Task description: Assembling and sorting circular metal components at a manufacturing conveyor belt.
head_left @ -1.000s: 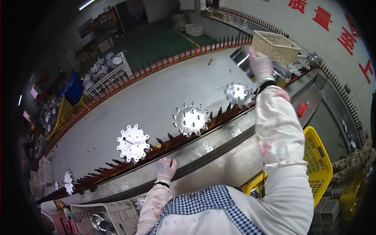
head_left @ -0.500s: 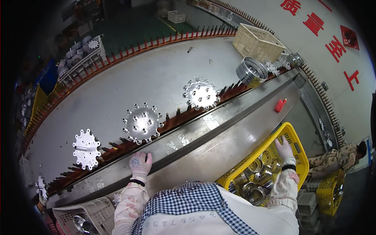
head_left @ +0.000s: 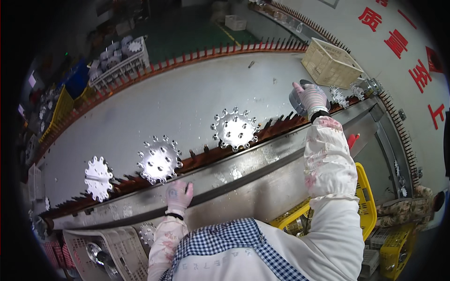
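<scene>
In the head view, the right hand (head_left: pixel 311 97) reached far forward with its fingers bent over a metal ring (head_left: pixel 295 101); the fingertips were partly hidden, so I could not tell whether they were clamped on it or only laid over it; the ring sat under that hand, and whether it touched the worktop (head_left: pixel 206 89) could not be told; the left hand (head_left: pixel 179 194) lay empty at the metal ledge (head_left: pixel 265 158) nearer the body, its thumb apart from its fingers; the 2 hands were well apart.

The step in hand looked like handling the ring at the row of pegs (head_left: pixel 206 150); a further move there seemed to call for a sure hold on the curved wall and clearance from the upright pegs.

The ring was grey, smooth and round-walled; 3 metal discs (head_left: pixel 236 129) with scalloped rims stood leftward of the right hand, bright and hard; the 2 nearer it carried short posts, while the leftmost showed a raised ridge; the middle disc lay just beyond the left hand; a cream crate (head_left: pixel 330 63) of slatted plastic stood beyond the right hand; a yellow basket (head_left: pixel 368 206) with pierced walls stood below the right hand, beside that forearm, with shiny metal parts inside.
</scene>
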`<state>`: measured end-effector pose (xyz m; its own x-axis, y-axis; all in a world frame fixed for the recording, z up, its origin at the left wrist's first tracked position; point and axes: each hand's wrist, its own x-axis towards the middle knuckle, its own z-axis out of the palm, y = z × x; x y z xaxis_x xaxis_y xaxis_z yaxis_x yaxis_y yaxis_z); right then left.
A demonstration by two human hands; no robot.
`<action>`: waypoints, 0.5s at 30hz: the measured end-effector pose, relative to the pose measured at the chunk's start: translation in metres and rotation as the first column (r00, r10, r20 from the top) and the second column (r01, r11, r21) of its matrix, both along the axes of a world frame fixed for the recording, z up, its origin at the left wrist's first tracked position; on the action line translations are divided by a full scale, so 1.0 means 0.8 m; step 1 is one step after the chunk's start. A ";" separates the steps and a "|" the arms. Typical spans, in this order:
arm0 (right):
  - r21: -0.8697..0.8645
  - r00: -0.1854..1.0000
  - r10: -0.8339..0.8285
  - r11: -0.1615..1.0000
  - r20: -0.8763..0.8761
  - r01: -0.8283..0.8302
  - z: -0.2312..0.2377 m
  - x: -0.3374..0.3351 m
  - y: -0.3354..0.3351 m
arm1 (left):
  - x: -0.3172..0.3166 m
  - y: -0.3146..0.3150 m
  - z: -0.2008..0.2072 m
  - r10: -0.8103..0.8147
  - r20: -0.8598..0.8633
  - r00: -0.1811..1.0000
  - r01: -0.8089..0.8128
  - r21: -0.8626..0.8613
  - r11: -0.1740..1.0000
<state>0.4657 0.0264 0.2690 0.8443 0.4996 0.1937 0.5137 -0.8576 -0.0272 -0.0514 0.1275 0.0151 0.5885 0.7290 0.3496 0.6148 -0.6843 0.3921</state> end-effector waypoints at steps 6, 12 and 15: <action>-0.092 0.970 0.232 0.970 0.072 -0.225 -0.002 0.048 -0.018 | 0.101 -0.019 -0.019 -0.011 0.036 0.999 0.008 0.096 0.995; 0.042 0.948 0.293 0.953 0.122 -0.300 -0.032 0.098 -0.110 | 0.146 -0.074 -0.011 -0.013 -0.069 0.998 0.016 0.041 0.999; 0.007 0.953 0.291 0.957 -0.081 -0.291 -0.005 0.059 -0.042 | 0.147 -0.085 -0.005 0.000 -0.076 0.997 0.000 0.001 1.000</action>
